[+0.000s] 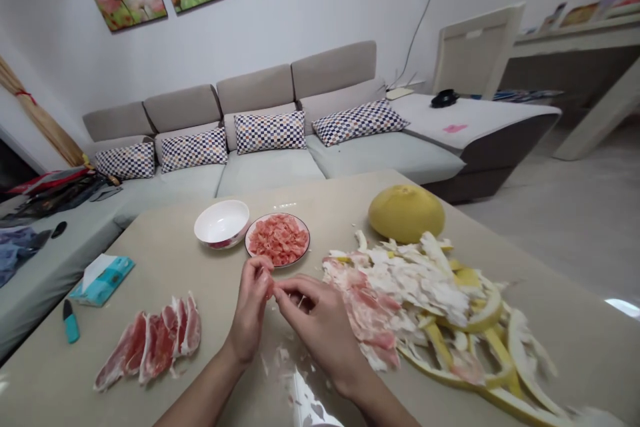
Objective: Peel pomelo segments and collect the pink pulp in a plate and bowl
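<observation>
Just in front of the plate [247, 248], my left hand [251, 313] pinches a small piece of pink pomelo flesh [270, 285]. The fingertips of my right hand [317, 320] are closed at the same piece, and the fingers hide much of it. Small pink pieces of pomelo pulp [279, 239] are heaped on the dark-rimmed plate. To the left lie several peeled pomelo segments [161, 340] with whitish membrane. A pile of pomelo peel and membrane [425, 290] spreads over the table to the right of my hands.
A whole yellow pomelo [406, 213] sits behind the peel. A white bowl [221, 223] stands beside the plate. At the left are a blue tissue pack [105, 282] and a small knife [71, 323] with a turquoise handle. A sofa [273, 170] lines the table's far side.
</observation>
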A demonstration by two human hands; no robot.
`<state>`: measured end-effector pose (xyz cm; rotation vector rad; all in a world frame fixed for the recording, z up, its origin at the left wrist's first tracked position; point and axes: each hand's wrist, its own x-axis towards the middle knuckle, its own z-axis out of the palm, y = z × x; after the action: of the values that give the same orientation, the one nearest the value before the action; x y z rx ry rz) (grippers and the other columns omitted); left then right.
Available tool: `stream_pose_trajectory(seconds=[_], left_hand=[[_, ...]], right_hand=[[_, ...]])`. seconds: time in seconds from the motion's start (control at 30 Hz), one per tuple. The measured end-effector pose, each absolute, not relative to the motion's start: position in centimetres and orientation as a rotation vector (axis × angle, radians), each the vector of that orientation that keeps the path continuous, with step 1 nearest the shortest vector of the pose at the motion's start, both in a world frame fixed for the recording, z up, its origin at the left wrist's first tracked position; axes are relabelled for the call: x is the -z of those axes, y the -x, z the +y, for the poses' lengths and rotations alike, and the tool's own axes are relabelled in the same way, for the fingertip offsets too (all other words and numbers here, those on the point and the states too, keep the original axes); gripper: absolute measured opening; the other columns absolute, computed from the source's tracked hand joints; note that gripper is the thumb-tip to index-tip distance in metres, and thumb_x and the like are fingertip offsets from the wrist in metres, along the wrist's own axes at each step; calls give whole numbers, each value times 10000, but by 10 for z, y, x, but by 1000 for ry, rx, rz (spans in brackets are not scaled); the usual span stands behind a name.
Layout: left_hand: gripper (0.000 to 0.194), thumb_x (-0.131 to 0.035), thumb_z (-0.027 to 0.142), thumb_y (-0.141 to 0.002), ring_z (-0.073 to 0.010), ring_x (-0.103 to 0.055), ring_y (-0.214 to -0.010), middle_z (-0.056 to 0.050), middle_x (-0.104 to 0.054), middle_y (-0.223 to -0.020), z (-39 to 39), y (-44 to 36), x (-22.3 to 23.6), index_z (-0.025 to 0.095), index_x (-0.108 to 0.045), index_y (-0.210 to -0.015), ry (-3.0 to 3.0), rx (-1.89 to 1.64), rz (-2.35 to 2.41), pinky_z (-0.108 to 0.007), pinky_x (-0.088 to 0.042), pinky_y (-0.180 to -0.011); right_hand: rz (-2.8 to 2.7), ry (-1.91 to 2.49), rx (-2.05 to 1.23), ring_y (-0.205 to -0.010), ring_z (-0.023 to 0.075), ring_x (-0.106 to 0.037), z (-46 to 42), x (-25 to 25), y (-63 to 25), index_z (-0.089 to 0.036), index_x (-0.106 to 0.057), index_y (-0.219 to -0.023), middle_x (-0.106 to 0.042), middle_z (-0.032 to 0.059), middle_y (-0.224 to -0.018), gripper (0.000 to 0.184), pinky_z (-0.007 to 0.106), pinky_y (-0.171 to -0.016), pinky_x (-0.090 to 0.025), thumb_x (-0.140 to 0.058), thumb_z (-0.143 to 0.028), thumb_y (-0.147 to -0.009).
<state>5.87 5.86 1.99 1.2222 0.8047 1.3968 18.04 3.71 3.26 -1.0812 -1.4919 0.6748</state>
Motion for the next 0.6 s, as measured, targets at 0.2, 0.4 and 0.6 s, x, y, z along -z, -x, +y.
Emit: stream_pose_trajectory(seconds=[0.2,0.4,0.6], left_hand=[[340,-549,475,-885,-153,-520,-758,-10,-549,-814,79,-47,2,206,-565,-1093,-1156,-1215,915,-265,-433,-753],[464,-735,400,-764,-161,-591,-803,-50,-640,-919,87,-30,27,180,-609,-1152,-1062,-1068,814,-268,-452,-772],[483,-824,358,-667,-166,-612,-830,-55,-672,-933,91,-19,44,188,-678,-1095,-899,-1079,729,-269,-462,-802]], right_hand=[[-1635,1051,-318,-589,135,-514,61,-4,-176,-171,-645,-742,-600,14,-663,146,249,-567,-372,-554,-125,-846],[-1652,1076,-434,-563,115,-479,62,13,-177,-183,-625,-754,-547,-2,-672,141,232,-544,-359,-534,-105,-828],[-1580,1154,-729,-535,105,-474,69,13,-172,-180,-631,-688,-549,-11,-641,134,213,-507,-358,-544,-100,-751]])
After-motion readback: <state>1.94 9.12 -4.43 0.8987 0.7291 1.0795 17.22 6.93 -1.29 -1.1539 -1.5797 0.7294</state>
